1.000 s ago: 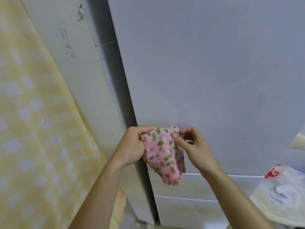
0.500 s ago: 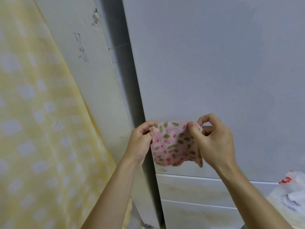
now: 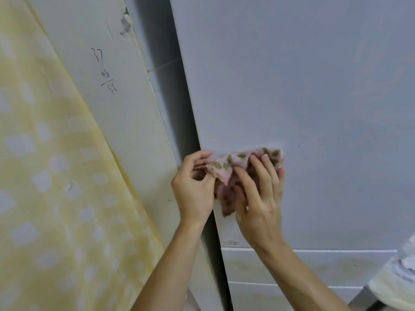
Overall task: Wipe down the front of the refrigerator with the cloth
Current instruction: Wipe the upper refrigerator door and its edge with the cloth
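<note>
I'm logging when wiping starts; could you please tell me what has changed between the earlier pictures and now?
The right hand let go of its pinch and now lies with fingers spread flat on the cloth, pressing it against the refrigerator door. The cloth, earlier held up between both hands, moved onto the door. The left hand still pinches the cloth's left edge.

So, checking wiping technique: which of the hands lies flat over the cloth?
The right hand: its straight fingers lie over the pink cloth against the refrigerator door. The left hand, fingers curled, only pinches the cloth's left edge.
</note>
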A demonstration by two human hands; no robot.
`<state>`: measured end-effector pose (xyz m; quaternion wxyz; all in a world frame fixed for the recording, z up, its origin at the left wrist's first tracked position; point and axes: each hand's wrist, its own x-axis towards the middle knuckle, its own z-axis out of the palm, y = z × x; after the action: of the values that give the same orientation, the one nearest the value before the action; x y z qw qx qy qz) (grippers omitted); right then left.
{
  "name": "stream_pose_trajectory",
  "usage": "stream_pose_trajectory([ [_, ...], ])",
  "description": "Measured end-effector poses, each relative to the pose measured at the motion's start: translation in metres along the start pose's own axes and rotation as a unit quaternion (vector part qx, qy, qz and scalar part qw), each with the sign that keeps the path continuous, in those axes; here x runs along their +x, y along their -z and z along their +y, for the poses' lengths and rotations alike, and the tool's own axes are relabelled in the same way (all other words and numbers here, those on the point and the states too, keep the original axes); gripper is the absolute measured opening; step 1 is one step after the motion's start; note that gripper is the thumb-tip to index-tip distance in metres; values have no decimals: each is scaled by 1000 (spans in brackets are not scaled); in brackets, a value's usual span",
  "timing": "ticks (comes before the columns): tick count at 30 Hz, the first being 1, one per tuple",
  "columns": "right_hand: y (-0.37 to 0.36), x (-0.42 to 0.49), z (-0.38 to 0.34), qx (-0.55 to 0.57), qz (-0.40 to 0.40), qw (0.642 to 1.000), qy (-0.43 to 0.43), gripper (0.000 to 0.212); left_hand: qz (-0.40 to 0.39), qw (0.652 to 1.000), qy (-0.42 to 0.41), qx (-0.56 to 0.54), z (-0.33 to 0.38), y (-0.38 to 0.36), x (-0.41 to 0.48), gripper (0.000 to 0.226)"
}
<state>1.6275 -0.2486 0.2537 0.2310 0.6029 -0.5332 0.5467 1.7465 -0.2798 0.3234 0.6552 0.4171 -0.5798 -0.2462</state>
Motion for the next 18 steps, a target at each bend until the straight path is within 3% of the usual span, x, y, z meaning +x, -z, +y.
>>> stream_pose_trajectory([
  [2,-13,-2,5,-6,-36,999,9,62,-9,999,-32,-5,-2,5,6,46],
  [4,-29,-5,11,-78,-51,995,26,63,2,993,-114,15,-8,12,11,39],
  [6,-40,-2,14,-133,-40,990,27,60,31,973,-218,71,-19,20,18,27],
  [10,-36,46,-4,-180,9,982,63,62,79,920,-329,195,-33,22,35,35],
  [14,-27,124,-29,-209,65,973,78,58,103,904,-357,211,-27,11,49,38],
  [18,-39,106,-7,-205,125,958,157,67,116,908,-348,201,-29,5,45,42],
])
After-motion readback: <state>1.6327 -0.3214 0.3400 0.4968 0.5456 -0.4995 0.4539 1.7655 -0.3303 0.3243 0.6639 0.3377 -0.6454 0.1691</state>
